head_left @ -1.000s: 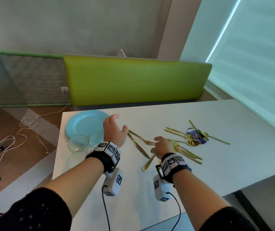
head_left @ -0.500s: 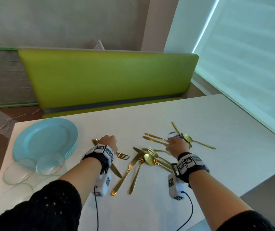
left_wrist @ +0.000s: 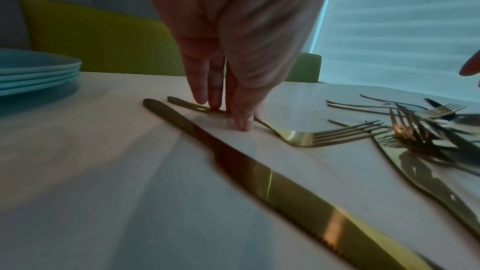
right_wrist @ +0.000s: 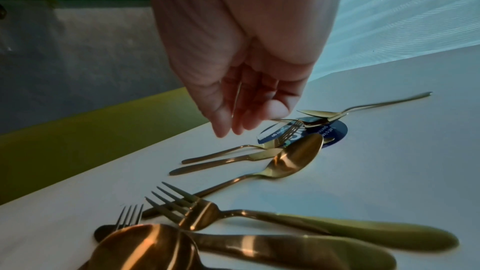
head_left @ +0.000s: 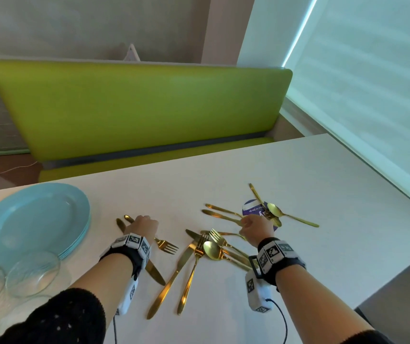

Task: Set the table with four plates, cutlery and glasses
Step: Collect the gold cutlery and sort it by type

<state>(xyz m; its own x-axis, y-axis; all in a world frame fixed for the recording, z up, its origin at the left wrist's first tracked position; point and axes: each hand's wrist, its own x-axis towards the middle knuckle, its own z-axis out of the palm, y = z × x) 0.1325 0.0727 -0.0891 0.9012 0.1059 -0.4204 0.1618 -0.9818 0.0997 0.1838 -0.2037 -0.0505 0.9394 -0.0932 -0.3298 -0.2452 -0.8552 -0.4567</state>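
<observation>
My left hand (head_left: 144, 225) is down on the white table (head_left: 323, 194), its fingers and thumb (left_wrist: 230, 115) pinching the handle of a gold fork (left_wrist: 298, 138) that lies flat. A gold knife (left_wrist: 259, 174) lies beside that fork, running under my wrist (head_left: 155, 271). My right hand (head_left: 253, 223) hovers with loosely curled fingers (right_wrist: 233, 128) over more gold cutlery (right_wrist: 293, 157) and holds nothing. A stack of light blue plates (head_left: 32, 219) sits at the left. Clear glasses (head_left: 32, 274) stand in front of it.
Several gold forks, knives and spoons (head_left: 213, 249) lie scattered between my hands, some on a round blue sticker (head_left: 251, 209). A green bench (head_left: 136, 108) runs along the table's far side. A window blind (head_left: 372, 83) is on the right, where the table edge falls away.
My left hand dropped from open above the table onto the fork handle and closed on it. My right hand shifted away toward the blue sticker. The head view swung right.
</observation>
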